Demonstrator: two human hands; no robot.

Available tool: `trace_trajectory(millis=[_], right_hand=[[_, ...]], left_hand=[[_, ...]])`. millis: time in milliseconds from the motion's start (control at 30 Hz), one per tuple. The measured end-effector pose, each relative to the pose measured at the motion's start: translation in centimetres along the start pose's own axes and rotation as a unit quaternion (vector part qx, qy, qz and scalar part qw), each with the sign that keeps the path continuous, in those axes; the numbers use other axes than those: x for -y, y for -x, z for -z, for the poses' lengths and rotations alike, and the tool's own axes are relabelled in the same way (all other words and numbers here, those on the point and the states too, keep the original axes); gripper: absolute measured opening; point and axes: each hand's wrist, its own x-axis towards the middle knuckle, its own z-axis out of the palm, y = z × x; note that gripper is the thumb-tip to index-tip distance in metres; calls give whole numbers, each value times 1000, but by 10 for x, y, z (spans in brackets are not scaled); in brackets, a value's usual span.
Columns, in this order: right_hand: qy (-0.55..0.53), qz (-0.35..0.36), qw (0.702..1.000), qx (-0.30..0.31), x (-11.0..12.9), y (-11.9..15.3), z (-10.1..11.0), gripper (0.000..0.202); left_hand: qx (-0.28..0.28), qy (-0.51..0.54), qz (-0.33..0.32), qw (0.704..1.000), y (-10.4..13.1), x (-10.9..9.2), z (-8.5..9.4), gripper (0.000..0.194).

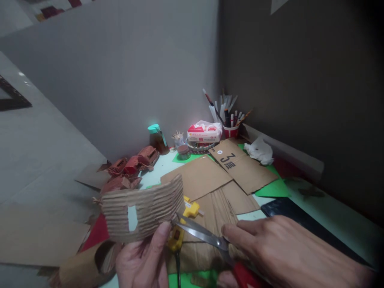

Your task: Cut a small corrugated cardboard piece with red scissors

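**Corrugated strip: handling notes**

My left hand (144, 260) pinches the corrugated cardboard strip (142, 210) at its lower edge, raised above the near tabletop (330, 216). My right hand (288, 252) grips the scissors (207, 236), blades nearly closed at the strip's right end. I judge the strip light, flexible and crushable; support it close to the blades.

— Anything readable here?

— One clear mark: a large dark "3" printed on the flat cardboard sheet (241, 166) at the far side of the table (327, 218), followed by a small character, too small for me to make out. A small white round sticker sits just left of it, blank as far as I can tell.

— And the tissue pack (205, 131)?

— It has red print on white, but the letters are too small to read.
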Motion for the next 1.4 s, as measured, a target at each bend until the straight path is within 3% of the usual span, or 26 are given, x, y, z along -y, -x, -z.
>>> trace_trajectory(millis=[100,167,300,500,567,833,967,1133,1300,1400], right_hand=[[-33,-9,999,41,-3,-4,7,9],[-31,-2,999,24,-4,-4,9,2],[10,15,1000,-17,-7,-3,12,6],[-54,-109,988,94,-8,-6,29,24],[-73,-125,986,85,-8,-7,32,28],[-120,-77,990,3,-16,-4,25,35],[-123,-80,989,9,-17,-2,27,28],[-105,-128,984,62,-14,-1,33,26],[-87,-138,986,45,-14,0,33,20],[-78,-138,986,43,-13,0,31,20]], left_hand=[[10,17,8,1000,0,1,1,19],[13,26,14,999,0,2,2,23],[8,18,32,999,0,2,3,25],[-1,17,33,999,1,1,-9,30],[-4,3,32,999,1,1,-11,31],[-23,-13,45,999,1,1,-13,44],[-38,-18,33,999,1,-1,-19,46],[-52,-21,32,998,2,-1,-20,45],[-2,-3,95,996,3,0,-14,35],[14,7,97,995,3,2,-12,31]])
